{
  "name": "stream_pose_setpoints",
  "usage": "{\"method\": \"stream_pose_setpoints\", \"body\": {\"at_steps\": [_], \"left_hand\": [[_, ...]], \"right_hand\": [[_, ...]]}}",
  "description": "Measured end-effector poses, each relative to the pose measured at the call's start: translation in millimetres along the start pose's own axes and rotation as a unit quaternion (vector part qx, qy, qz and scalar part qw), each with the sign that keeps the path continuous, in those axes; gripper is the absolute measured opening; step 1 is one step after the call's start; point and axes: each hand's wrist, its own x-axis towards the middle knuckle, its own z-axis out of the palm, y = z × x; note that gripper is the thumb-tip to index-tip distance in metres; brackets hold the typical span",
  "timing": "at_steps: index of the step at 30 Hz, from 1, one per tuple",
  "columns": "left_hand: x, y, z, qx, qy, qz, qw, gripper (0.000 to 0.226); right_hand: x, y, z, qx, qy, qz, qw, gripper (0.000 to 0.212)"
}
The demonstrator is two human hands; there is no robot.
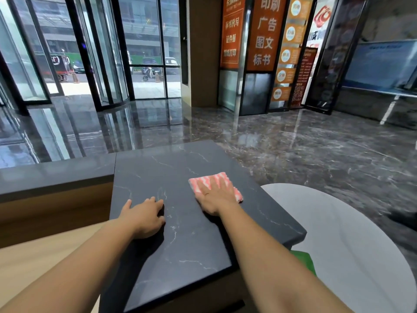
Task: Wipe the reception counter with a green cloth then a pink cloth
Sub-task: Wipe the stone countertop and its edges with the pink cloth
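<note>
The reception counter (171, 168) is a dark marble slab with pale veins in the middle of the view. A pink and white patterned cloth (204, 180) lies flat on its right half. My right hand (215, 195) presses down on that cloth with straight, spread fingers. My left hand (144, 214) rests on the bare marble to the left, its fingers loosely curled and holding nothing. A green cloth (303, 260) shows as a small patch below the counter's right edge, partly hidden by my right forearm.
A round grey table (352, 240) stands low at the right of the counter. A lower dark ledge (56, 175) over wood panelling runs off to the left. Beyond lie a glossy marble floor (293, 141), glass doors and orange signs.
</note>
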Motion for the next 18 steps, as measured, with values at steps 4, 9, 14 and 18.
{"method": "stream_pose_setpoints", "body": {"at_steps": [4,9,14,18], "left_hand": [[-6,8,3,-0.004,0.005,0.012,1.0,0.054],[-6,11,8,0.008,-0.005,0.028,1.0,0.056],[-3,9,11,0.005,-0.005,0.03,1.0,0.056],[-3,7,13,-0.004,-0.002,0.036,0.999,0.056]], "right_hand": [[6,65,-13,-0.013,0.039,0.086,0.995,0.051],[3,91,-17,0.014,0.013,0.122,0.992,0.054],[-4,68,0,0.0,0.009,0.106,0.994,0.055],[-34,26,18,0.001,0.013,0.067,0.998,0.055]]}}
